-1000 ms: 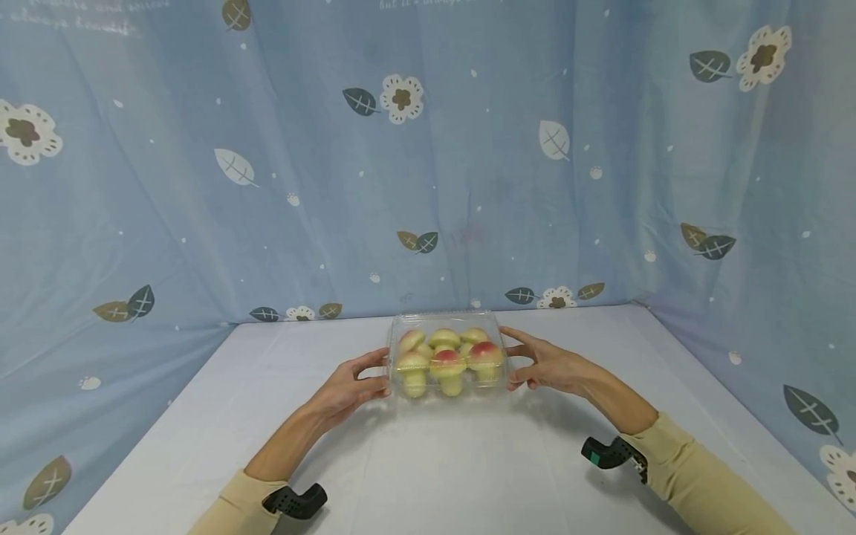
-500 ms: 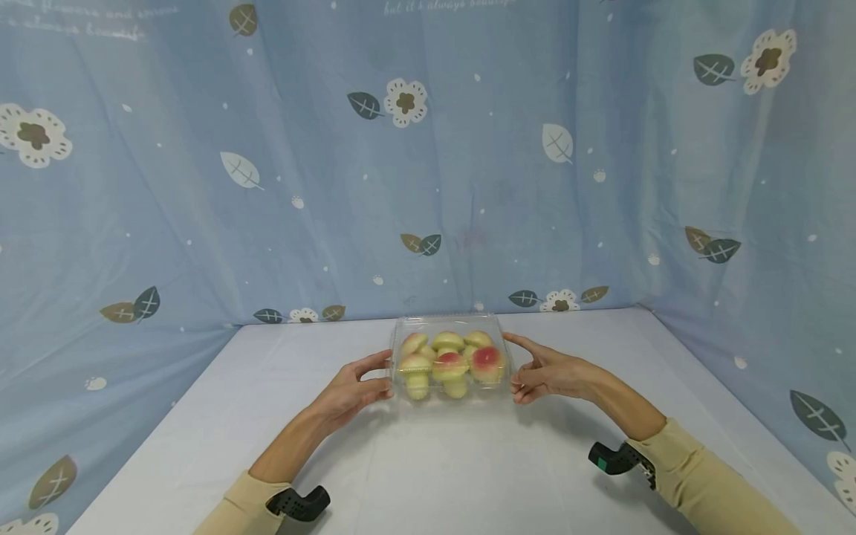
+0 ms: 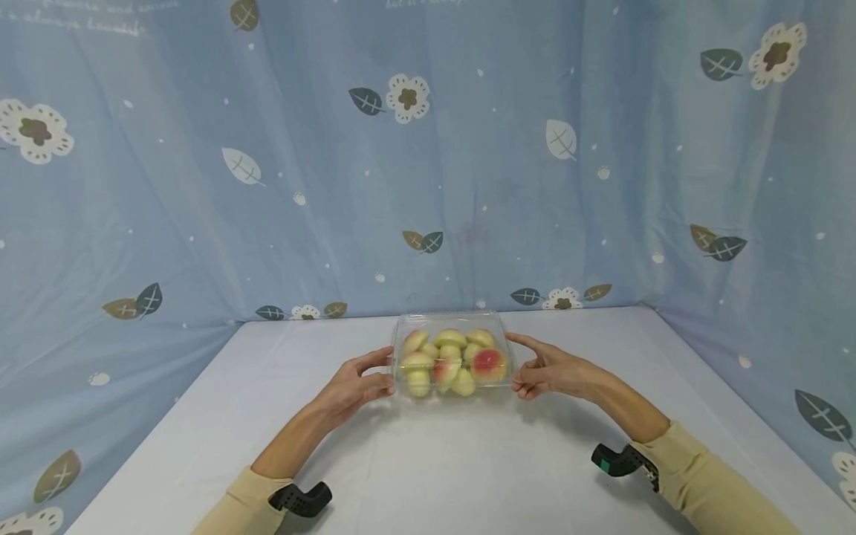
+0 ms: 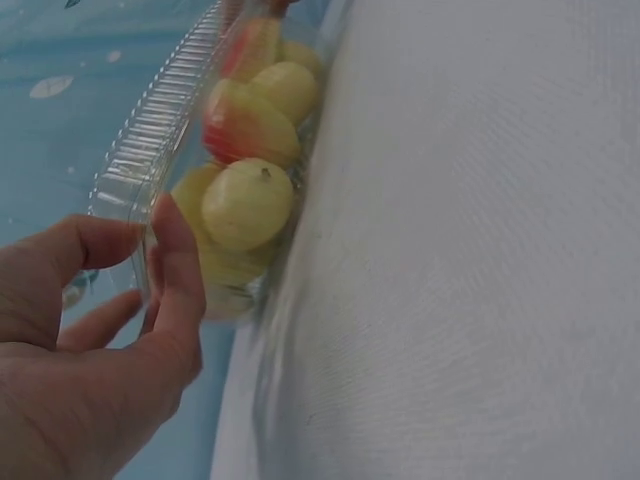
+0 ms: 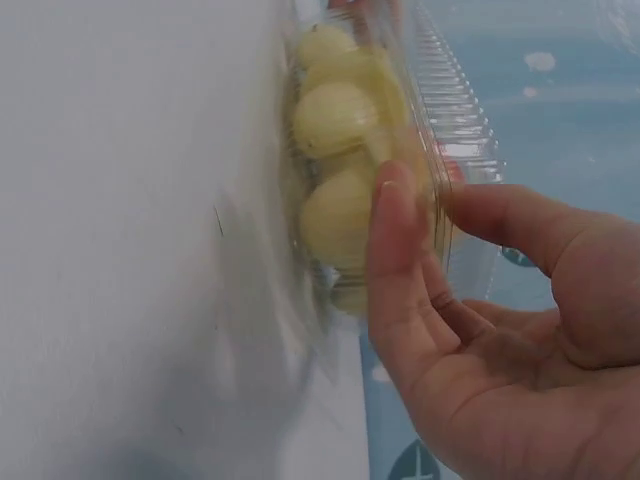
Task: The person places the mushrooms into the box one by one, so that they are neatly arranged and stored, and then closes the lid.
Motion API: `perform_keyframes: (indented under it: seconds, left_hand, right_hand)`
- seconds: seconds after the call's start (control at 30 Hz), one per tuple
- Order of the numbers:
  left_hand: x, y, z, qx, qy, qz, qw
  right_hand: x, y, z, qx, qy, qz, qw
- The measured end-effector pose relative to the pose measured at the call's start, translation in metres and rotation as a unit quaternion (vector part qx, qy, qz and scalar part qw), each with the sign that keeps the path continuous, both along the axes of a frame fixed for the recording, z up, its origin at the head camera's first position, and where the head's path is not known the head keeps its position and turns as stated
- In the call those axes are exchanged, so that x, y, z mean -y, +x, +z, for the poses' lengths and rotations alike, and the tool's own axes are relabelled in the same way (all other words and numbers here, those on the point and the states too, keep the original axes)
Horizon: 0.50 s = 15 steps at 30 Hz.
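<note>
A clear plastic clamshell box is held between both hands near the back of the white table. Inside lie several mushroom-shaped pieces, pale yellow-green with red patches on some; one with a red cap lies on its side at the front right. My left hand pinches the rim at the box's left edge, thumb and fingers on either side, as the left wrist view shows. At the right edge, my right hand pinches the ridged rim, its index finger stretched along the side. The left wrist view shows the box's lower face near the tabletop.
A white cloth-covered table spreads out in front of the box. Just behind it hangs a blue curtain with leaf and flower prints, which also walls both sides. Each sleeve carries a black wrist device.
The mushroom-shaped pieces have shifted inside the box: the front right one has rolled over and the front middle one has tipped. My right index finger has straightened. The head view has moved slightly.
</note>
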State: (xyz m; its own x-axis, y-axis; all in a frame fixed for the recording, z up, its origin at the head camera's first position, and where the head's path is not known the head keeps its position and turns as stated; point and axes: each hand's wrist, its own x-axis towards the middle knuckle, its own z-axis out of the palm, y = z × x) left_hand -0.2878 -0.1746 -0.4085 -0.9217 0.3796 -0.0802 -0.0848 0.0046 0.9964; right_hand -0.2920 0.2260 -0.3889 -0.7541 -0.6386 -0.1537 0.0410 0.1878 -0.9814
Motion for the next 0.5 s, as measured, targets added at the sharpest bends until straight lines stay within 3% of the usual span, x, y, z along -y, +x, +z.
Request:
perform_keyframes:
  seconds: [0.17,0.33,0.43,0.5]
  left_hand:
    - [0.001,-0.002,0.002,0.002,-0.013,0.014,0.9998]
    - [0.001,-0.004,0.009,-0.034,-0.057,0.005,0.9978]
    - [0.004,-0.006,0.013,-0.072,-0.113,0.001,0.991]
    - [0.005,-0.007,0.016,-0.105,-0.168,0.006,0.9802]
  right_hand:
    - [-0.001,0.0,0.002,-0.037,0.051,-0.003,0.998]
    - [-0.004,0.004,0.006,-0.103,0.113,-0.013,0.9881]
    - [-0.008,0.006,0.012,-0.136,0.14,-0.022,0.9806]
    - [-0.013,0.008,0.017,-0.159,0.151,-0.03,0.9751]
